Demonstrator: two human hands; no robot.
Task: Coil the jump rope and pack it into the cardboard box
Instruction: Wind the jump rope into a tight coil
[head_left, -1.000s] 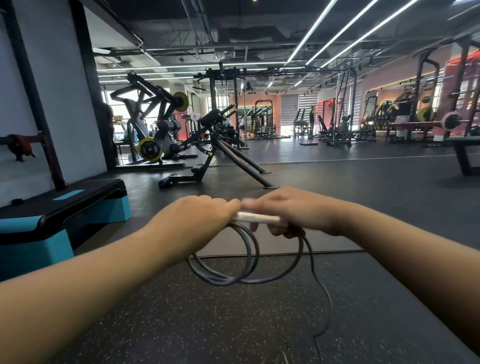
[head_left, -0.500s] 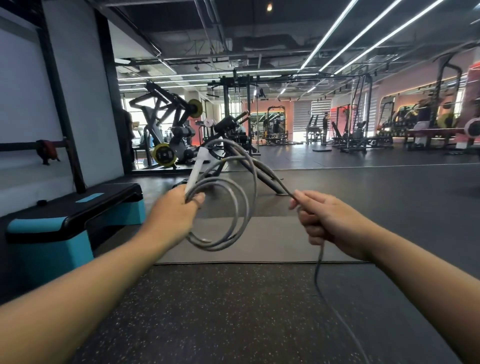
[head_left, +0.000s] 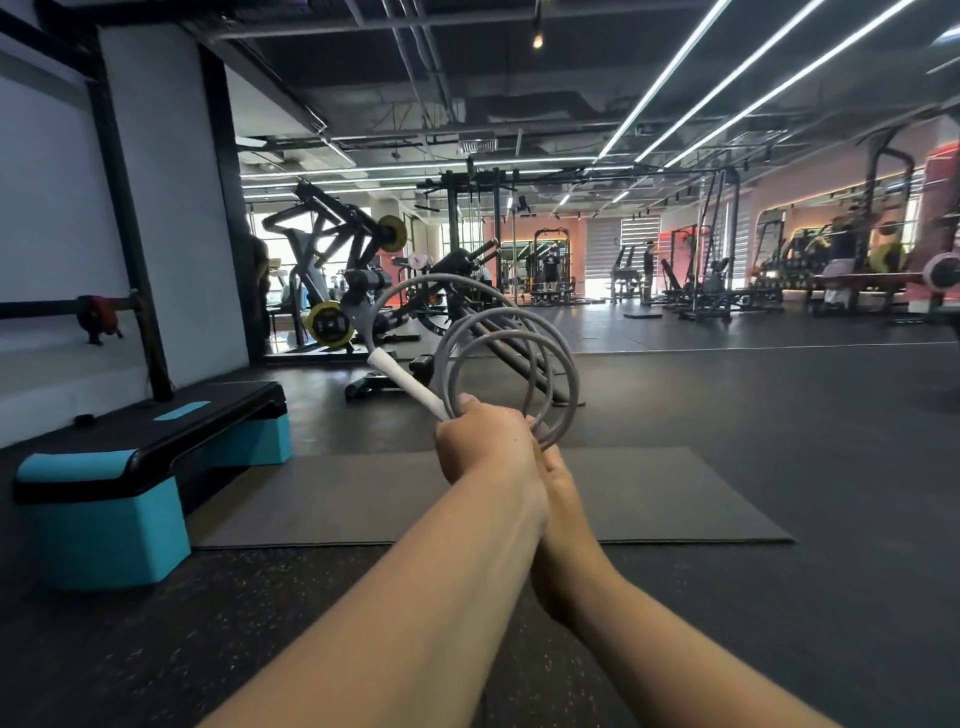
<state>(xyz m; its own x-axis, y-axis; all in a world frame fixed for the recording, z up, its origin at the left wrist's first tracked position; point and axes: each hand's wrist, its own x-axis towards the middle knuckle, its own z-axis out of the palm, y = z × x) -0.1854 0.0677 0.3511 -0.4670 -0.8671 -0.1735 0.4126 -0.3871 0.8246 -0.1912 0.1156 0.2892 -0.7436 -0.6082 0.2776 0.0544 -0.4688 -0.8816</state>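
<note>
A grey jump rope (head_left: 511, 332) with a white handle (head_left: 402, 382) stands in several upright loops above my hands. My left hand (head_left: 485, 447) is closed around the lower end of the handle and the bottom of the loops. Directly behind and under it, my right hand (head_left: 558, 483) is mostly hidden and seems to grip the rope where the loops meet. The other handle and the rest of the rope are hidden. No cardboard box is in view.
A dark exercise mat (head_left: 649, 493) lies on the rubber floor ahead. A black and teal step platform (head_left: 145, 457) stands at the left by a white wall. Weight machines (head_left: 332, 270) and racks fill the far room, with people in the distance.
My right hand has come in from the right to meet my left hand, adding a loop to the coil. The coil has risen and the hanging tail has dropped out of view.
</note>
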